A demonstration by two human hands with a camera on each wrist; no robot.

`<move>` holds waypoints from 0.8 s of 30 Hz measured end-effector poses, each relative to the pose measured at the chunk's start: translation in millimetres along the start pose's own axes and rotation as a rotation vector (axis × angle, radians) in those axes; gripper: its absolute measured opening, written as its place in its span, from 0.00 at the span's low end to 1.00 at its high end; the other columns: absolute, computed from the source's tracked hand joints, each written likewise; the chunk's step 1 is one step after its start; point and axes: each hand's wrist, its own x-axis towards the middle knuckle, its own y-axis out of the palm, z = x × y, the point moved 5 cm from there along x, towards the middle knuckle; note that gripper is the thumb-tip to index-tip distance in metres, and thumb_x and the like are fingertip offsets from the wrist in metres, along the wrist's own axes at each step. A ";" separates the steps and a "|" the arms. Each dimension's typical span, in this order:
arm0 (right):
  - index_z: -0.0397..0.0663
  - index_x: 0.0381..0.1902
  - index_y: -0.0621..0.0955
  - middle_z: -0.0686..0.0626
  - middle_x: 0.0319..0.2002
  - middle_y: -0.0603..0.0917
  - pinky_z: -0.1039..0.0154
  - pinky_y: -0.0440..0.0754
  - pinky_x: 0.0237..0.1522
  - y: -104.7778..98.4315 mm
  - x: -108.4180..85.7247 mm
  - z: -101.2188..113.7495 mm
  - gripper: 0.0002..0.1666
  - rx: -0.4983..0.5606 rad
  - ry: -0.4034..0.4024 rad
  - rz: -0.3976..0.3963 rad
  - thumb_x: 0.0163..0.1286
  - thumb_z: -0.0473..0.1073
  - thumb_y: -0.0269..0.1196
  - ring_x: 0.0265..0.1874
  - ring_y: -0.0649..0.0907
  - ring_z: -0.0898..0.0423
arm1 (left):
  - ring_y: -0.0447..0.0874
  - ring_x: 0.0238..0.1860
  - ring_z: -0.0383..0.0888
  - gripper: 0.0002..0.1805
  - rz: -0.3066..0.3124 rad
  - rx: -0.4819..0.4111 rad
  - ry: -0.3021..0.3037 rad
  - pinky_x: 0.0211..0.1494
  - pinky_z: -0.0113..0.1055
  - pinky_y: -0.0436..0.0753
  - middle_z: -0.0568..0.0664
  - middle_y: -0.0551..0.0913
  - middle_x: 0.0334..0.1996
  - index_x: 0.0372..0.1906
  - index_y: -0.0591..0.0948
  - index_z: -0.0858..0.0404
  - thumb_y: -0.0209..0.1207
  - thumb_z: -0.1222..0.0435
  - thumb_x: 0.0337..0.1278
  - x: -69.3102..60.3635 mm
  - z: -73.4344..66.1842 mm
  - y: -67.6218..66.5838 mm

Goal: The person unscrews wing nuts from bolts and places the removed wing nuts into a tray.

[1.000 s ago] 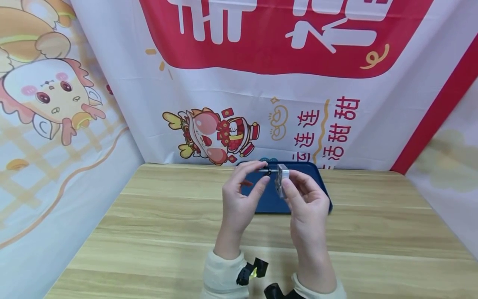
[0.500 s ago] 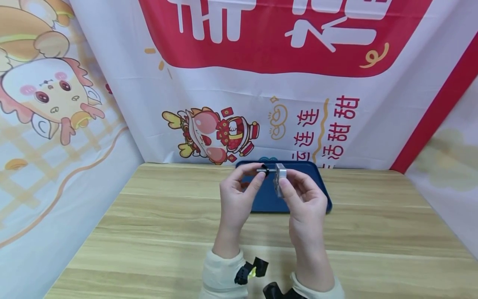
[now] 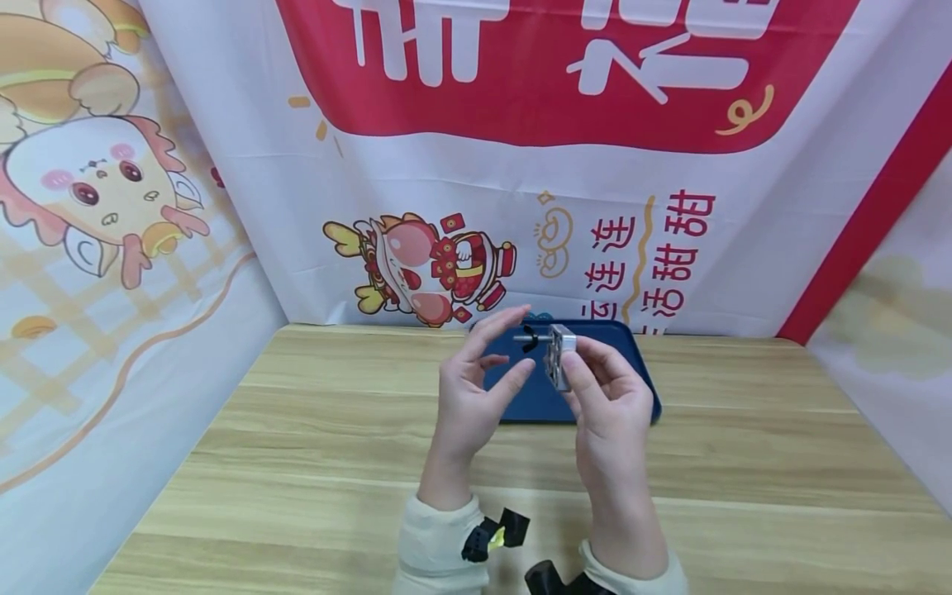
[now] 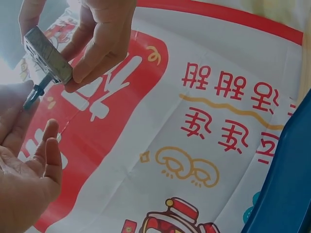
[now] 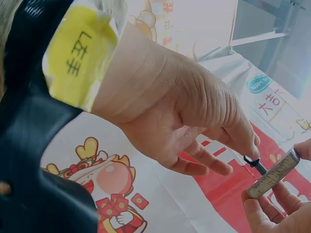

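Note:
My right hand (image 3: pixel 613 405) holds a small silver metal block (image 3: pixel 561 359) between thumb and fingers, above the tray. A threaded bolt (image 3: pixel 545 338) sticks out leftward from the block. On that bolt sits a black wing nut (image 3: pixel 530 339), a short way off the block's face. My left hand (image 3: pixel 472 392) is spread around the wing nut, index finger above it and thumb below, apart from it in the head view. In the left wrist view the block (image 4: pixel 48 56) hangs tilted, with the wing nut (image 4: pixel 34 94) close to the left fingers.
Behind the hands a dark blue tray (image 3: pixel 539 409) lies on the wooden table (image 3: pixel 335 413), against the printed cloth backdrop (image 3: pixel 297 207). Black camera mounts (image 3: pixel 494 537) sit on both sleeves. The hands hide much of the tray.
My left fingers came together on the wing nut half a second ago and have now spread apart from it. My right hand still holds the block in nearly the same place.

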 end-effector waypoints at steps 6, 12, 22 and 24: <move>0.46 0.44 0.84 0.50 0.41 0.84 0.62 0.84 0.52 0.5 0.6 0.4 0.07 0.026 0.005 0.006 0.71 0.34 0.61 0.41 0.84 0.58 | 0.75 0.64 0.47 0.22 0.026 -0.061 0.016 0.53 0.39 0.79 0.56 0.79 0.62 0.62 0.77 0.66 0.59 0.77 0.63 0.4 0.8 3.6; 0.45 0.46 0.83 0.50 0.42 0.84 0.62 0.84 0.52 0.4 0.0 0.8 0.08 0.004 0.008 0.008 0.71 0.35 0.61 0.42 0.84 0.58 | 0.76 0.60 0.46 0.18 0.021 -0.031 0.016 0.49 0.34 0.77 0.56 0.81 0.59 0.60 0.79 0.66 0.58 0.74 0.66 1.1 2.5 4.2; 0.44 0.48 0.83 0.49 0.44 0.83 0.62 0.84 0.53 0.5 -1.0 0.8 0.09 -0.020 0.014 0.009 0.71 0.36 0.61 0.44 0.83 0.56 | 0.78 0.59 0.48 0.19 0.013 -0.022 -0.027 0.45 0.30 0.76 0.55 0.82 0.57 0.60 0.80 0.65 0.60 0.72 0.64 2.1 6.2 3.8; 0.44 0.48 0.83 0.49 0.44 0.83 0.62 0.84 0.53 0.7 -0.9 0.9 0.09 -0.022 0.013 0.012 0.71 0.36 0.61 0.43 0.83 0.56 | 0.79 0.58 0.53 0.19 0.002 -0.019 -0.042 0.45 0.30 0.77 0.55 0.83 0.56 0.59 0.80 0.64 0.61 0.71 0.65 2.3 7.5 3.5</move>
